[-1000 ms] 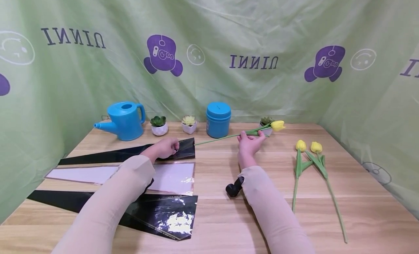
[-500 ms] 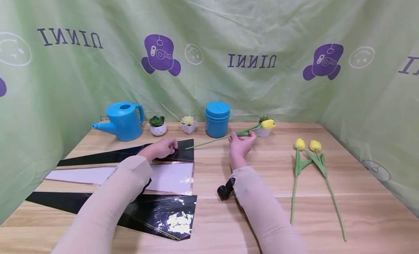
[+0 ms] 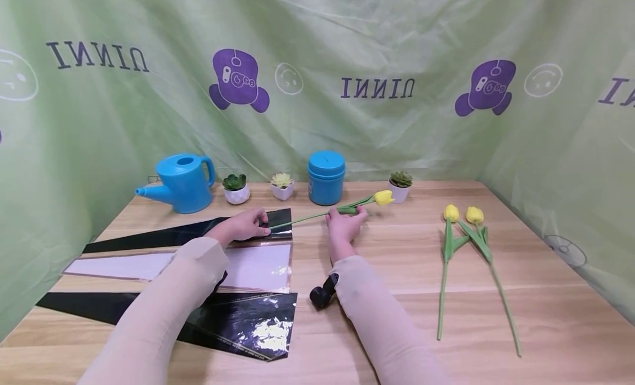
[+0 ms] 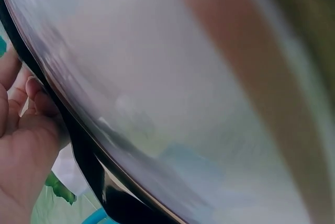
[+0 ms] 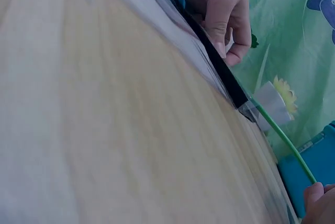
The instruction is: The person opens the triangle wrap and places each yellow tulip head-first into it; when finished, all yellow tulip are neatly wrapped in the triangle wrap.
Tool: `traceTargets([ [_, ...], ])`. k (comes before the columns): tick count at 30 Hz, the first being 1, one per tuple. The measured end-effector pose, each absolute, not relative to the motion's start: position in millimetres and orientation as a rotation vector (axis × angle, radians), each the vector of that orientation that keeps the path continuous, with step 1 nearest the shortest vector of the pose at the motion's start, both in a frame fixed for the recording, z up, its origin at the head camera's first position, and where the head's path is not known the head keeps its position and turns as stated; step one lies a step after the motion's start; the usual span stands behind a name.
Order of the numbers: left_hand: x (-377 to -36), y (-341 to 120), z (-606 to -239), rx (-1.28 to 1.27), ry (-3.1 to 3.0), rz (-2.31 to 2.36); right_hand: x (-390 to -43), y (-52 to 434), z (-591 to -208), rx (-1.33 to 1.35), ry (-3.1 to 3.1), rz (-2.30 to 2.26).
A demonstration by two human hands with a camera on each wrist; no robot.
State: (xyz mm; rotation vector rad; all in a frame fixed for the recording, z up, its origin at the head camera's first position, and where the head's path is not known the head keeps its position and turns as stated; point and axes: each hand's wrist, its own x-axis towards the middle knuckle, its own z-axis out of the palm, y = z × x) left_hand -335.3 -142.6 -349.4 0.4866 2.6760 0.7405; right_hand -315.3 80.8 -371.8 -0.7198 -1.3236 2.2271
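Bright even light; wrist views blurred, perhaps motion; wrapper [image 3: 258,332] glare.

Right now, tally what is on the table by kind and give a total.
Yellow tulips: 3
Wrapping sleeves: 3
Potted succulents: 3
Blue watering can: 1
Blue canister: 1
Total: 11

watering can [image 3: 182,177] back left | blue jar [image 3: 326,177] back centre | three potted succulents [image 3: 281,186] along back | two tulips [image 3: 463,247] lying right
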Motion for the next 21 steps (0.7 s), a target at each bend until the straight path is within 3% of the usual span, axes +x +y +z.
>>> traceTargets([
  [21, -334.8, -141.1, -350.2, 0.55, 2.686, 0.762, -312.9, 95.9, -367.0, -0.689, -1.443, 2.136],
])
